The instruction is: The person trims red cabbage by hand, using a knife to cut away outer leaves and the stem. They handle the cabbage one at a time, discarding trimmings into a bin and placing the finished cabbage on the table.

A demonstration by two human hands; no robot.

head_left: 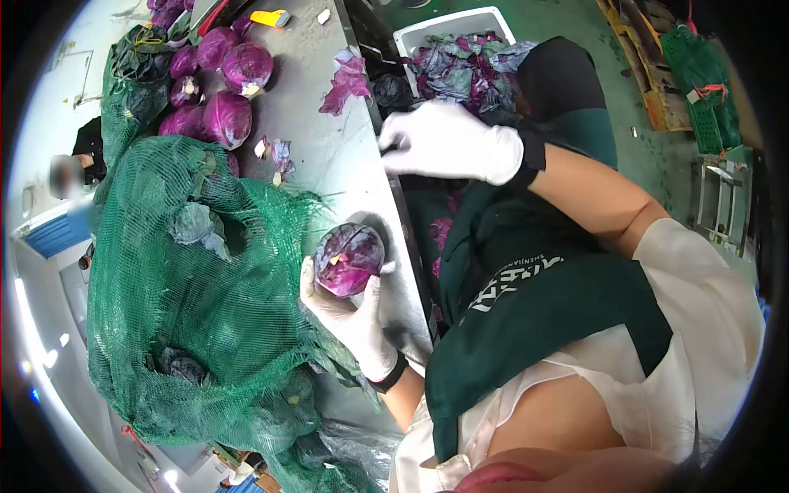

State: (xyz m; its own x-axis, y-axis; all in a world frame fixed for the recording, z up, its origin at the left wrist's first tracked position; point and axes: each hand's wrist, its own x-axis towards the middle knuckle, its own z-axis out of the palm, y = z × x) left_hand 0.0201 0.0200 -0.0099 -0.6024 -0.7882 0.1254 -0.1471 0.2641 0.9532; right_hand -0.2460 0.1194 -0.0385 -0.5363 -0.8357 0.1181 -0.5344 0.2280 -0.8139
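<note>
My left hand [349, 320], in a white glove, is wrapped round a red cabbage [349, 259] from below, fingers on one side and thumb on the other. The cabbage rests at the metal table's [374, 197] near edge and has a pale cut spot. Also gloved in white, my right hand [452, 144] hovers by the table edge with its fingers curled; whatever may be inside them is hidden. A torn purple leaf [345, 82] lies on the table near this hand. Beside my left hand spreads a large green mesh sack [197, 304] with dark cabbages inside.
Several peeled red cabbages [226, 119] sit farther along the table, with leaf scraps [279, 158] and a yellow-handled tool [269, 18]. On the floor stands a white bin [403, 37] full of outer leaves. Wooden pallets [649, 74] and a green crate [694, 90] are beyond.
</note>
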